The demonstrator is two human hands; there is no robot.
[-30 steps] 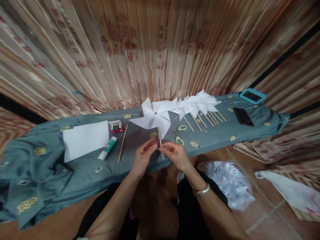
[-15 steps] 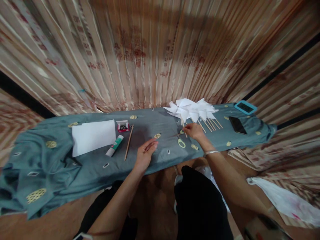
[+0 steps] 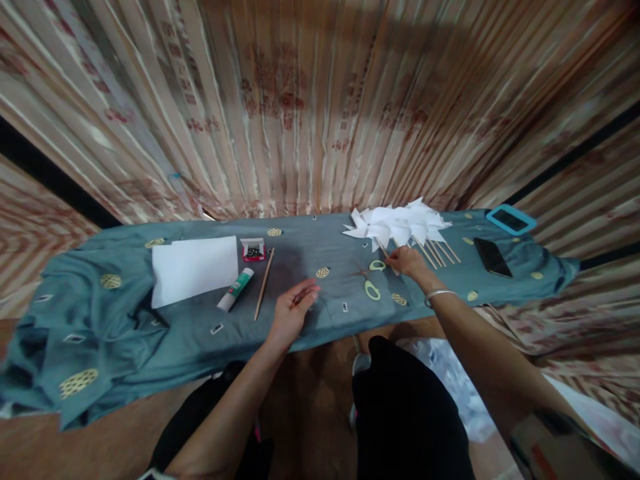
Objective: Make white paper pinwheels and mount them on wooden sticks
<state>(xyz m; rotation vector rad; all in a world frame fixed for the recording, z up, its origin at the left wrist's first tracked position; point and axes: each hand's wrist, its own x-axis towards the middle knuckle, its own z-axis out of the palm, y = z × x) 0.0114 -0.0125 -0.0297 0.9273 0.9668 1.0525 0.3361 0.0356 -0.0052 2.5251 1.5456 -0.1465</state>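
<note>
Pinwheels (image 3: 400, 223) piled at 1 o'clock on bench (image 3: 310, 313), right hand (image 3: 407, 261) pinching one's stick to add it, left hand (image 3: 293, 310) loosely open, empty, resting near scissors (image 3: 370, 277).

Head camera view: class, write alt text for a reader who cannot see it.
The right hand holds a stick of the white paper pinwheels on a teal-clothed table; the left hand rests empty near scissors.
</note>
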